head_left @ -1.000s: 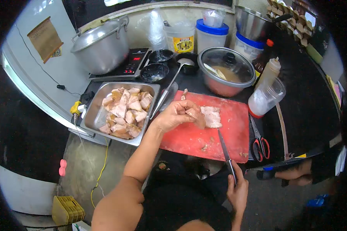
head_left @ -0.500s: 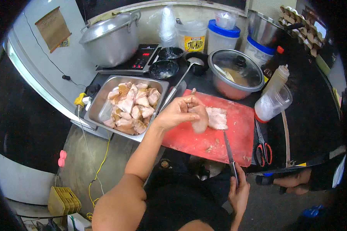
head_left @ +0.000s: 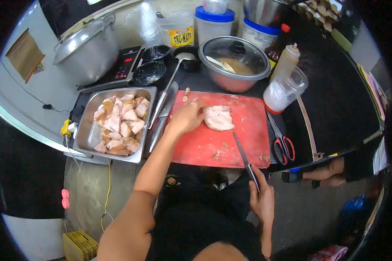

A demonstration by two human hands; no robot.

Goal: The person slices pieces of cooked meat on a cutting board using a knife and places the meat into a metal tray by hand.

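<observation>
A piece of pale meat [head_left: 218, 118] lies on the red cutting board [head_left: 244, 148]. My left hand [head_left: 189, 117] is on the board at the meat's left edge, fingers curled and fingertips against it; the grip itself is partly hidden. My right hand [head_left: 261, 195] is closed around the black handle of a knife [head_left: 241, 150], whose blade points up the board, its tip just below the meat's lower right corner. Small scraps [head_left: 216, 155] are scattered on the board. Left of it, a steel tray [head_left: 83, 141] holds several chunks of meat [head_left: 122, 124].
A ladle [head_left: 161, 102] and another blade [head_left: 159, 130] lie between tray and board. Scissors [head_left: 283, 145] are at the board's right. Behind stand a glass-lidded pot [head_left: 235, 78], a big pot [head_left: 89, 52] by an induction cooker [head_left: 122, 69], black bowls [head_left: 149, 73] and a jar [head_left: 287, 91].
My left hand, raised over the board with a blurred slice of meat, has lowered to the meat's left side. The knife stays in my right hand. The whole view has shifted.
</observation>
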